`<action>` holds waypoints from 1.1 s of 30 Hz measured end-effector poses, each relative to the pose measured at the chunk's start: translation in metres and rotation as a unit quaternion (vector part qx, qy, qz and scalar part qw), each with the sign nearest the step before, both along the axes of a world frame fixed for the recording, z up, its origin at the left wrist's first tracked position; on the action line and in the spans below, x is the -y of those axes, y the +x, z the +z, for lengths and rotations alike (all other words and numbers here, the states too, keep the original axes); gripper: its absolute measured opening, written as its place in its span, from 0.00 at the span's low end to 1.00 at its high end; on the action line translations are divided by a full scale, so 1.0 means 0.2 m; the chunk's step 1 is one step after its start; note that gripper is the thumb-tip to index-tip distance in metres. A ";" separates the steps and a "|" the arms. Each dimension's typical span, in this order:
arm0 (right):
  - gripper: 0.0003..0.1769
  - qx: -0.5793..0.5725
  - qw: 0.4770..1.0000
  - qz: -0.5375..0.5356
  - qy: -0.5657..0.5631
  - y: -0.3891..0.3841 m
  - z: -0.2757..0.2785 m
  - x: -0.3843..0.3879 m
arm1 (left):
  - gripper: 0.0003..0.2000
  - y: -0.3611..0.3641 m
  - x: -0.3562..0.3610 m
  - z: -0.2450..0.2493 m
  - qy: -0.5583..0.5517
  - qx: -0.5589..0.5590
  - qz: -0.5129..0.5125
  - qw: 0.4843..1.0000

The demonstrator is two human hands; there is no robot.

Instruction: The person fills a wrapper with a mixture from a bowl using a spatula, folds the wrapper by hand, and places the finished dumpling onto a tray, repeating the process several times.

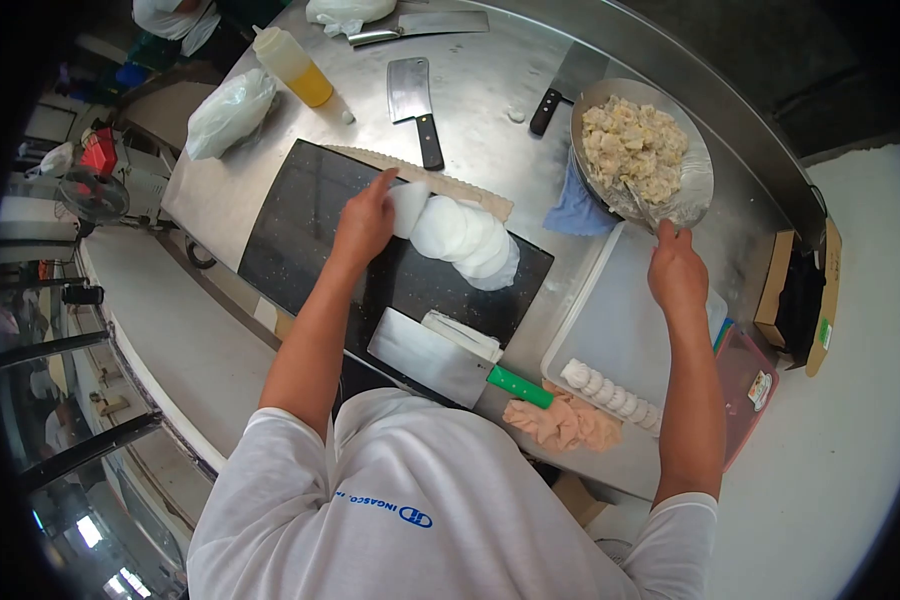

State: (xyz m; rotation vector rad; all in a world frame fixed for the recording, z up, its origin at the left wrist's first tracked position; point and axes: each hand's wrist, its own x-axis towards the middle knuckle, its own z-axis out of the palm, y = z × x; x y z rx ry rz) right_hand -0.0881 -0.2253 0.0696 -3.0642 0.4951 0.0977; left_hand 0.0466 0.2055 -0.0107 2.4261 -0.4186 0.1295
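My left hand [367, 222] pinches the edge of a round white dough wrapper [408, 207]. Beside it, an overlapping row of similar wrappers [460, 233] lies on the black board [305, 205]. My right hand [678, 270] is closed at the near rim of a metal bowl [703, 180], around a thin metal utensil whose exact kind is hidden. The utensil reaches into a pale, chunky filling [632, 150]. White pleated dumplings [610, 390] stand in a row at the near end of a translucent tray [600, 310].
A green-handled cleaver [435, 358] lies on the board's near edge beside a peach cloth [570, 420]. Farther back are a black-handled cleaver [410, 95], a bottle of yellow liquid [295, 68] and a plastic bag [232, 112]. A blue cloth [575, 205] lies by the bowl.
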 end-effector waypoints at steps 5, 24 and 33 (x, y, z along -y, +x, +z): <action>0.15 -0.027 0.992 0.085 -0.091 0.03 0.07 0.16 | 0.22 0.02 -0.18 0.00 -0.019 -0.050 0.133 0.990; 0.17 0.100 0.987 0.122 -0.034 0.18 0.06 0.20 | 0.39 -0.49 0.51 0.23 -0.606 -0.596 -0.086 0.519; 0.17 0.037 0.994 0.101 0.007 0.16 0.26 0.27 | 0.21 -0.48 0.60 0.44 -0.092 0.157 -0.396 0.900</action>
